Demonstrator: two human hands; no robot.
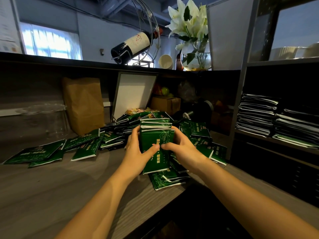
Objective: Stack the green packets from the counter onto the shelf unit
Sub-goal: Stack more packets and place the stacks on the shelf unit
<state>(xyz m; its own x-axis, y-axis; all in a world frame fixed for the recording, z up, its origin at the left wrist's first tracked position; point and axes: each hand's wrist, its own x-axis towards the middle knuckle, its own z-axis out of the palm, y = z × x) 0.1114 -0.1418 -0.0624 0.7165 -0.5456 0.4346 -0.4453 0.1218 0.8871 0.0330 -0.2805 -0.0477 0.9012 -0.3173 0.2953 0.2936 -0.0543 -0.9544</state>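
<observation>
A bundle of several green packets [156, 135] stands upright above the counter, held between both hands. My left hand [136, 152] grips its left side with the thumb across the front. My right hand [181, 149] grips the right side, its thumb meeting the left one. Many loose green packets [82, 144] lie scattered over the grey wooden counter [51, 187], and more lie under the hands [165, 181]. On the right, the dark shelf unit [241, 100] holds two stacks of packets [257, 116] lying flat.
A brown paper bag [83, 104] and a leaning white board [133, 94] stand behind the pile. A clear plastic container [43, 118] sits at the left. A cardboard box [165, 104] is at the back. A wine bottle [133, 44] and flower vase [196, 57] top the ledge.
</observation>
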